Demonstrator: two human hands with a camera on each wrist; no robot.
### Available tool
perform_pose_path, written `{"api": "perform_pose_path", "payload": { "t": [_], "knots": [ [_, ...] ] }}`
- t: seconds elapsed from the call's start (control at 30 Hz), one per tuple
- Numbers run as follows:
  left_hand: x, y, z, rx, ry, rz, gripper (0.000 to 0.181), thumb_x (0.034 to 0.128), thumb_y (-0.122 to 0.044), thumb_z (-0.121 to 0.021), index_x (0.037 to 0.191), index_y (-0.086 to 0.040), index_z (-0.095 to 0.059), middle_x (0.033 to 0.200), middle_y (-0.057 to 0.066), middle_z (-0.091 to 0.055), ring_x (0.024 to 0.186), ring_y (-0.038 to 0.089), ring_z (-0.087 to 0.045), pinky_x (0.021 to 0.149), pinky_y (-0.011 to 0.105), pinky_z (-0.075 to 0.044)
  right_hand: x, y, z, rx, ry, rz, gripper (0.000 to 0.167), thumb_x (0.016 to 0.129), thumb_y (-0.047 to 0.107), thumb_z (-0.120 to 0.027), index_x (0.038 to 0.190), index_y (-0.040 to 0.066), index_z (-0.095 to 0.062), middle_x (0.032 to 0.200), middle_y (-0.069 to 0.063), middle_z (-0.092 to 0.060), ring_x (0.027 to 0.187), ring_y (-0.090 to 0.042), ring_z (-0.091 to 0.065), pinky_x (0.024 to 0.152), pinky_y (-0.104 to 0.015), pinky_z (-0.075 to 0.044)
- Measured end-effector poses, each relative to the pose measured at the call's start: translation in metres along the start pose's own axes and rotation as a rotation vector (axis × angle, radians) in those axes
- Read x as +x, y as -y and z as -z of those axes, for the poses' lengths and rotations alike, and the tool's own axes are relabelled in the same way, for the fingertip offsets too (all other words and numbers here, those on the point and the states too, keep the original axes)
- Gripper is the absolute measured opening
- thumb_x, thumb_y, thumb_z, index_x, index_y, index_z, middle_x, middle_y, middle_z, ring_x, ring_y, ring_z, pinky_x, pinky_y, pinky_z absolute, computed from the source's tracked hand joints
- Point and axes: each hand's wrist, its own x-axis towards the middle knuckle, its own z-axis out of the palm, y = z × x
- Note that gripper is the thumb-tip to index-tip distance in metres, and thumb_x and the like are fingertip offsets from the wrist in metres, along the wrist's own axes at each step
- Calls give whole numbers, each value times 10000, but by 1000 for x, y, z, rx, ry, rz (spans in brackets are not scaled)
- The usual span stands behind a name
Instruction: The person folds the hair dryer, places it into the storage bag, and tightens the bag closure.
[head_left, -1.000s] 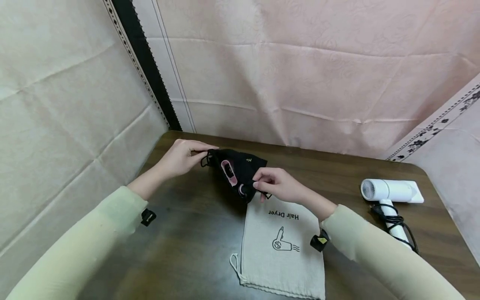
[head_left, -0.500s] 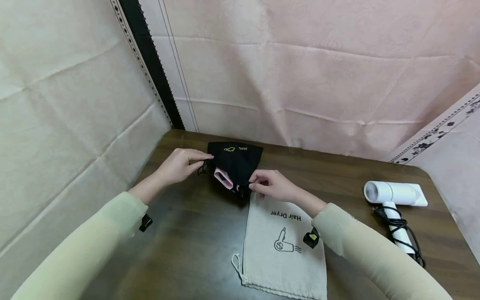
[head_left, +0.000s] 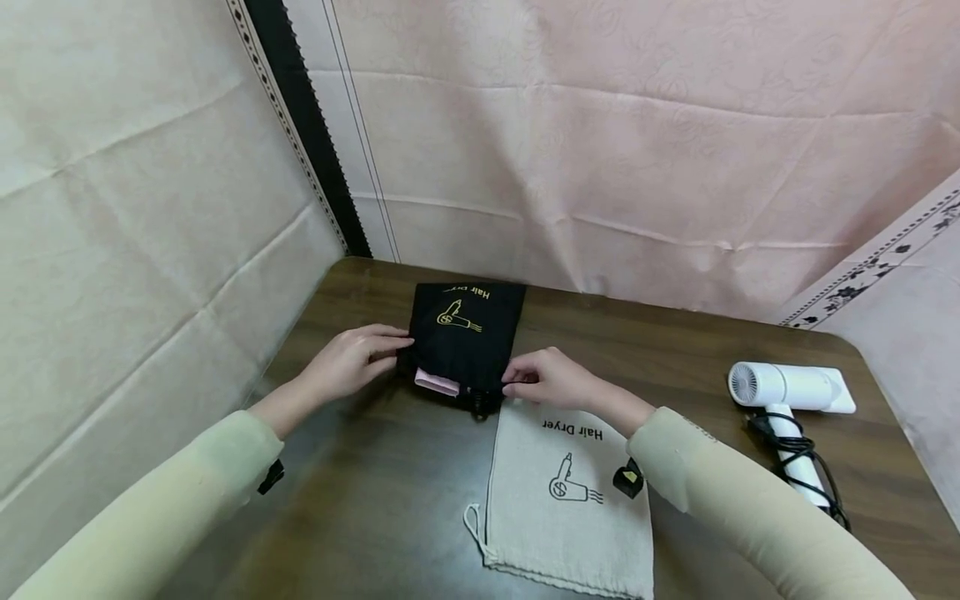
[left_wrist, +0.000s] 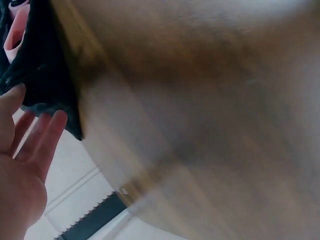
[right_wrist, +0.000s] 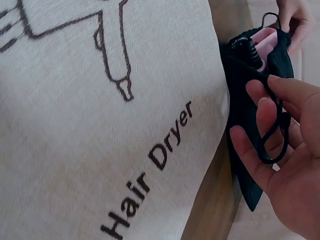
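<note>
A black drawstring bag (head_left: 471, 333) with yellow print lies near the table's back edge, its mouth toward me. A pink item (head_left: 437, 382) shows at the mouth; the right wrist view shows a black ribbed part (right_wrist: 248, 52) beside it. My left hand (head_left: 351, 358) holds the left side of the mouth between thumb and fingers. My right hand (head_left: 547, 381) pinches the right side by thumb and forefinger, with the black cord (right_wrist: 272, 147) hanging across its other fingers. Beneath the right hand lies a cream bag (head_left: 570, 533) printed "Hair Dryer".
On the right of the wooden table (head_left: 360, 500) lies a white hair dryer (head_left: 787, 387), its black cord (head_left: 797, 446) wound about the handle. Pale cloth (head_left: 637, 167) hangs behind the table and at both sides.
The black bag has gone from bunched and tilted to lying flatter, its printed face now showing. My left hand has come down toward me; the pink item has dropped lower and is more covered.
</note>
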Motion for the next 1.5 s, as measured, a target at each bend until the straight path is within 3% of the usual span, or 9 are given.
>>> {"api": "perform_pose_path", "payload": {
  "t": [0.1,0.27,0.37,0.5,0.67,0.77,1.07,1.33,1.5],
  "knots": [
    [-7,4,-2,-58,5,85,360,997,-73,-750,1355,-39,-727,1336,156,-725,1222,342,-698,991,524,-585,-2,-1,2,-12,1,5,99,1013,126,-746,1087,91,-801,902,-5,-776,666,-73,-634,655,-267,-567],
    [-18,7,-3,-181,70,252,271,1053,-112,-655,1287,-20,-756,1240,147,-768,1135,302,-730,953,518,-602,-7,-4,4,-3,11,15,114,1010,125,-751,1105,89,-801,906,1,-773,703,-82,-639,727,-279,-589],
    [-24,5,-3,-225,130,296,294,1064,-200,-646,1274,-30,-764,1226,133,-773,1105,273,-727,954,522,-588,-10,-6,4,10,15,14,115,1010,119,-752,1110,96,-803,910,-4,-775,683,-86,-633,718,-281,-587],
    [-27,1,-8,-241,156,252,282,1034,-283,-724,1198,-64,-791,1161,80,-787,1014,193,-727,921,474,-594,-14,-9,4,37,15,3,107,1017,123,-744,1105,120,-805,938,-15,-781,642,-94,-622,670,-281,-574],
    [-27,-2,-13,-211,110,157,71,988,-218,-791,964,-151,-790,948,-48,-757,821,99,-648,776,356,-572,-18,-8,6,49,21,-7,100,1022,129,-737,1096,127,-805,951,-27,-784,637,-97,-611,651,-277,-551],
    [-27,-2,-13,-214,90,128,65,985,-189,-789,924,-170,-779,897,-83,-733,777,84,-612,733,321,-548,-20,-7,6,41,24,-10,101,1019,135,-744,1094,114,-809,902,-67,-770,634,-89,-596,649,-269,-534],
    [-20,2,5,-313,133,195,123,1057,-186,-700,1020,-110,-790,919,29,-758,748,129,-664,691,290,-566,-30,-1,18,-43,-19,57,83,1007,109,-752,1044,89,-825,928,-1,-784,718,-67,-626,678,-265,-562],
    [-17,9,17,-248,134,172,139,1086,-211,-657,1040,-166,-780,929,-50,-738,775,120,-644,722,317,-551,-41,2,21,-150,5,66,87,1012,97,-737,1014,80,-822,909,49,-773,743,-26,-611,731,-260,-569],
    [-19,16,27,-174,120,151,138,1079,-198,-665,1050,-131,-782,953,-44,-745,765,102,-618,728,331,-542,-50,1,21,-252,14,72,90,1002,87,-733,970,94,-817,857,103,-735,692,2,-557,704,-247,-538]
  ]
}}
